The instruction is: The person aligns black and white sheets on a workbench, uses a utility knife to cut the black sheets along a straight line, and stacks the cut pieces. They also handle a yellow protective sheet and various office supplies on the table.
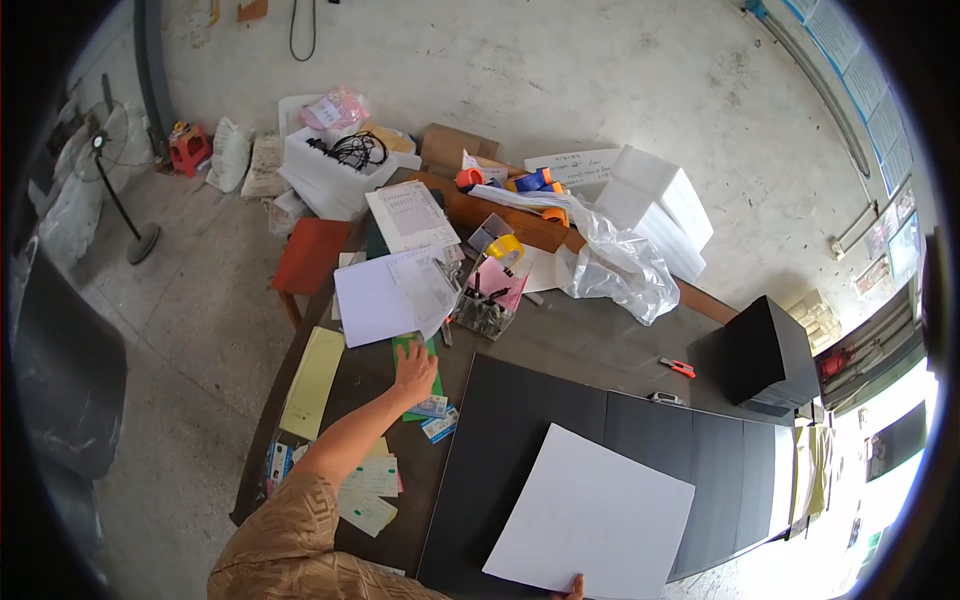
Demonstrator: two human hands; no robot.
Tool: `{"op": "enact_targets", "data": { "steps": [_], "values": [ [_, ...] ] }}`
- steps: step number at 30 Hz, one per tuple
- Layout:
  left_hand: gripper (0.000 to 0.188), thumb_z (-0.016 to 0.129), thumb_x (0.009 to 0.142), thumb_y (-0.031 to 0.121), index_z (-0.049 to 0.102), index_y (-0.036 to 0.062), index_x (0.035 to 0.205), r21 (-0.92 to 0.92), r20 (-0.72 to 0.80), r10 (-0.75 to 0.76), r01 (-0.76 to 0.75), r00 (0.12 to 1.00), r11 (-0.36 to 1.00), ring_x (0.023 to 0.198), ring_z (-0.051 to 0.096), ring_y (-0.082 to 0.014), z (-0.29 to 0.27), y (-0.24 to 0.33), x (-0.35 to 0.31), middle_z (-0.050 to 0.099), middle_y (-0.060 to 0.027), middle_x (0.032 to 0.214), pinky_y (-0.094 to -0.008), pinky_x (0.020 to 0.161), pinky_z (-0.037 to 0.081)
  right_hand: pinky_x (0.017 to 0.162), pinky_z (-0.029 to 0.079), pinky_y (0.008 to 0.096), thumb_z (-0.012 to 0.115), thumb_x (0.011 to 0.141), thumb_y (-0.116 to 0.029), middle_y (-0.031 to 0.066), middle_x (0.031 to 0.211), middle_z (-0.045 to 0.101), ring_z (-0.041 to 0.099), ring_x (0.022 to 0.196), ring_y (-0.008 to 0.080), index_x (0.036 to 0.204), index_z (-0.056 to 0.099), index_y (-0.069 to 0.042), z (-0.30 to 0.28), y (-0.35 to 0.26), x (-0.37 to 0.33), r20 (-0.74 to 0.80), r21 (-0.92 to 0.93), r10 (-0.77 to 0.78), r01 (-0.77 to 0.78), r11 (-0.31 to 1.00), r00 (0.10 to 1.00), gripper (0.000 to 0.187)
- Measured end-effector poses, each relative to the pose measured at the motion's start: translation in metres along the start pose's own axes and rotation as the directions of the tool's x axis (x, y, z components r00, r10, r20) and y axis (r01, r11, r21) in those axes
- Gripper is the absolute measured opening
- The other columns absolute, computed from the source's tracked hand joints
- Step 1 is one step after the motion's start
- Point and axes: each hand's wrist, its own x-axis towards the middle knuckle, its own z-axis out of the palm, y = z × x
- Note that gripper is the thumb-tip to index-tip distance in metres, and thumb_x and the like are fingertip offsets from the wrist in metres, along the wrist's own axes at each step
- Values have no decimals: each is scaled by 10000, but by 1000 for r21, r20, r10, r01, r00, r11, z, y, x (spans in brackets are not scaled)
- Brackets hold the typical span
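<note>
Touching the near edge of a white rectangular sheet [598,515] with the right hand [577,587]; cannot tell whether clamped. Holding the splayed left hand [415,374] well apart, over a flat green booklet [403,341]. Showing smooth black panels [500,420] beneath the sheet, dark tabletop [595,335] ahead of both hands, grey concrete floor [190,390] and red plastic stool [188,150] far beyond, leftward.
</note>
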Motion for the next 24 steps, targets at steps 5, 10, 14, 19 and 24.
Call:
{"op": "enact_targets", "data": {
  "steps": [5,10,14,19,24],
  "values": [
    [510,719,741,102,495,-36,1178,-259,-243,-134,69,961,963,1170,442,-429,-3,-25,0,483,-249,1156,-574,930,381,1068,383,468,706,841,-290,134,1310,545,486,1203,320,1302,507,-17,6,11,1,29,14,18,-19,1000,999,571],
    [681,765,748,171,395,8,1297,-656,-452,-208,-166,867,736,1109,497,-441,-45,-7,63,473,-257,1173,-472,913,441,1057,390,468,678,858,-308,125,1308,549,489,1204,301,1290,521,-19,9,1,-9,19,25,22,-23,999,1000,543],
    [645,768,745,173,444,148,1303,-589,-319,-129,-90,939,803,1029,568,-434,-67,1,100,490,-256,1169,-505,785,496,1055,395,459,673,862,-325,117,1280,571,502,1190,297,1268,542,-25,15,3,-16,-12,-30,15,-16,999,1000,522],
    [273,750,748,220,618,71,937,-605,-154,-56,-50,987,794,883,616,-379,-49,-14,141,605,-205,942,-471,751,485,1043,410,454,672,865,-337,114,1241,598,522,1166,288,1234,571,-34,16,4,-17,-10,-4,11,-11,1000,1000,488],
    [150,692,794,188,615,67,836,-604,-222,9,-145,975,784,782,630,-378,-36,-20,149,599,-186,780,-483,659,487,1050,406,456,657,873,-338,117,1247,592,515,1174,287,1238,567,-41,-2,3,-15,-7,-6,-12,12,1000,1000,479]
  ]
}}
